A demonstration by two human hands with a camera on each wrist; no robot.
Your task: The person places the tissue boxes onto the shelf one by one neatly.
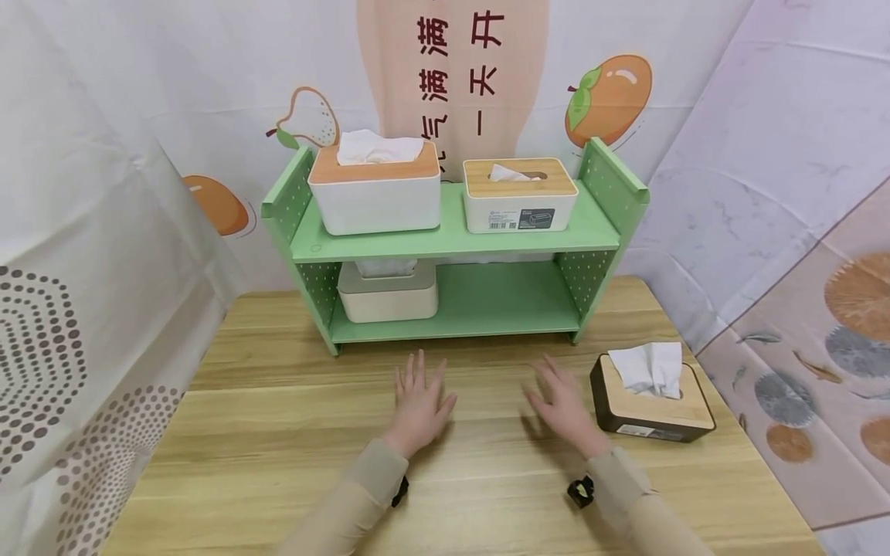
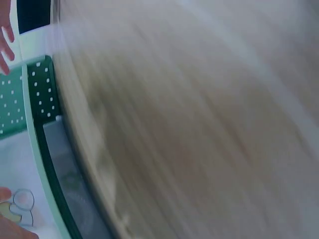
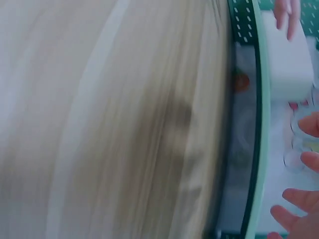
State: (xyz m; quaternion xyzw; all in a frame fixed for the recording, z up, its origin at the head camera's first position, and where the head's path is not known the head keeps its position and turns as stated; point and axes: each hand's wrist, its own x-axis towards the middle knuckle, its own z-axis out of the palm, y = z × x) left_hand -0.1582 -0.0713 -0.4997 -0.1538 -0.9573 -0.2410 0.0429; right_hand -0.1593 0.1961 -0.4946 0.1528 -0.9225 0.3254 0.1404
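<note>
My left hand hovers over or rests on the wooden table, its fingers spread and holding nothing; actual contact is hard to tell. To its right, my right hand is likewise empty, with fingers extended and slightly blurred. Nearest the right hand is a black tissue box with a wooden lid and a white tissue sticking out. In front of both hands stands a green two-tier shelf. On its upper tier are a larger white tissue box and a smaller one; a beige tissue box sits at lower left.
The wooden table fills the foreground. A patterned cloth hangs behind the shelf and along both sides. In the wrist views, the table is blurred and the shelf's green edge shows at the side.
</note>
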